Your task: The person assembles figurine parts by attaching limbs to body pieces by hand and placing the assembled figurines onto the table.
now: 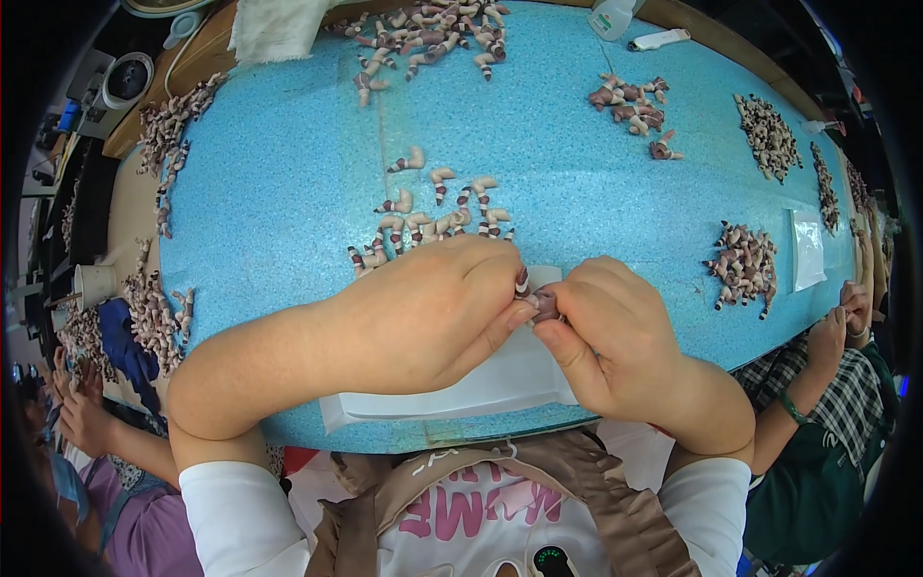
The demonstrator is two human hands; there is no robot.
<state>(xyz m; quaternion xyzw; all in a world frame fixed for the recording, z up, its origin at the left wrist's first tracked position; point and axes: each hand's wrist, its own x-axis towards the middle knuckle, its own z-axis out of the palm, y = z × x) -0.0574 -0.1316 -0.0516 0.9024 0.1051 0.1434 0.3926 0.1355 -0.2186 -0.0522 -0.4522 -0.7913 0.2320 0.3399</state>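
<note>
My left hand (pixel 433 313) and my right hand (pixel 620 332) meet above a white tray (pixel 380 407). Pinched in my left fingers is a small beige figurine limb, its dark banded tip (pixel 522 280) poking out near the knuckle. Thumb and forefinger of my right hand close on a small mauve-brown figurine piece (pixel 546 306). The two parts touch or nearly touch; my fingers hide most of both. Just beyond my left hand lie several bent beige limbs with dark ends (pixel 418 226).
Blue matting (pixel 288 173) covers the table. Piles of figurine parts (pixel 769 137) lie around it, with a larger heap (pixel 433 34) at the far side. A white cloth (pixel 277 31) and a clear bottle (pixel 611 17) are at the far edge. Co-workers' hands (pixel 827 337) show at both sides.
</note>
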